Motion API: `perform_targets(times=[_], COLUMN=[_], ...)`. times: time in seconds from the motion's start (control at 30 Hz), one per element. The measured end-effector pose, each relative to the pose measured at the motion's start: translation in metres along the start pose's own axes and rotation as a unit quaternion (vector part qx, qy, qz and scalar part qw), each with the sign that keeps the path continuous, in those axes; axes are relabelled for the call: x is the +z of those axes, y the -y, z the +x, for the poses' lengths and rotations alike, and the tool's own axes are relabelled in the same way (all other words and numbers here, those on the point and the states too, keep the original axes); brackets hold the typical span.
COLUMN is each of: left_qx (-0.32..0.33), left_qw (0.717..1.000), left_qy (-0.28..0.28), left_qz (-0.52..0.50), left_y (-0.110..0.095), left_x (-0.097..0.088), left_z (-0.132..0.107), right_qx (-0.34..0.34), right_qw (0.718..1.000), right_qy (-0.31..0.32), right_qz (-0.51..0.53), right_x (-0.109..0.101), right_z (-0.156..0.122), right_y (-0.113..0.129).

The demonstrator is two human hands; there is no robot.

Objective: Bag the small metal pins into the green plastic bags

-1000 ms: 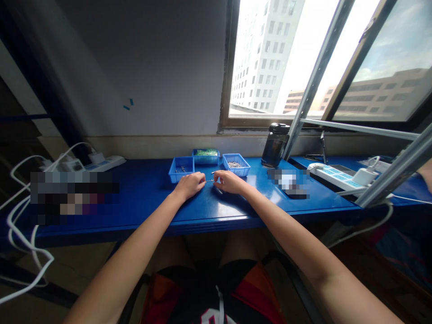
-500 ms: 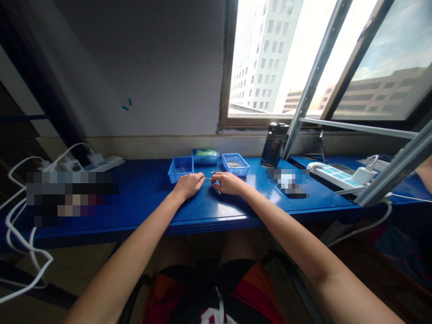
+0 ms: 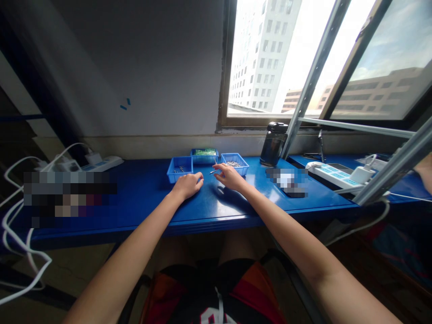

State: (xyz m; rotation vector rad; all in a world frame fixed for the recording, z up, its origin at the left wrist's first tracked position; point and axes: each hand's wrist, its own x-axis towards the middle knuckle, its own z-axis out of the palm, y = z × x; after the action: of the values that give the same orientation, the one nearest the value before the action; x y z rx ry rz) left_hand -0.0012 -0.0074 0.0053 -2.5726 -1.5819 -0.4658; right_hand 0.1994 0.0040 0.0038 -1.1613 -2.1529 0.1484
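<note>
My left hand (image 3: pixel 189 185) rests on the blue bench (image 3: pixel 145 198), fingers curled, in front of the left blue tray (image 3: pixel 180 168); whether it holds anything is hidden. My right hand (image 3: pixel 229 176) is lifted a little, pinching a thin metal pin-like part (image 3: pixel 213 171) that points left. It hovers just before the right blue tray (image 3: pixel 235 163), which holds several small metal parts. A third blue tray (image 3: pixel 204 155) with green pieces stands behind, between the two.
A dark jar (image 3: pixel 272 145) stands at the window sill to the right. White power strips lie at right (image 3: pixel 334 173) and at left (image 3: pixel 101 163), with white cables (image 3: pixel 20 234) hanging off the left edge. Slanted metal rails (image 3: pixel 391 173) cross the right side.
My right hand has risen off the bench and moved back toward the right tray with the metal part. My left hand has stayed where it was; the two hands have drawn apart.
</note>
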Motion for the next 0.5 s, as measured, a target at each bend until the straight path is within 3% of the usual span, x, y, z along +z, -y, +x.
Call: perform_targets(times=[0.1,0.2,0.37,0.5], left_qx=[-0.003,0.0,0.004,0.007], left_qw=[1.0,1.0,1.0,1.0], left_qy=[0.007,0.014,0.014,0.015], left_qz=[-0.004,-0.007,-0.005,0.0], left_y=[0.0,-0.002,-0.001,0.0], left_x=[0.0,-0.002,-0.003,0.0], left_z=[0.0,0.0,0.0,0.001], right_qx=[0.07,0.12,0.057,0.034], right_qw=[0.995,0.988,0.997,0.988], right_qy=[-0.037,-0.033,0.036,0.072], right_qz=[0.053,0.086,-0.027,-0.132], right_x=[0.0,0.001,0.007,0.013], right_z=[0.003,0.004,0.0,-0.004], right_y=[-0.004,-0.009,-0.01,-0.007])
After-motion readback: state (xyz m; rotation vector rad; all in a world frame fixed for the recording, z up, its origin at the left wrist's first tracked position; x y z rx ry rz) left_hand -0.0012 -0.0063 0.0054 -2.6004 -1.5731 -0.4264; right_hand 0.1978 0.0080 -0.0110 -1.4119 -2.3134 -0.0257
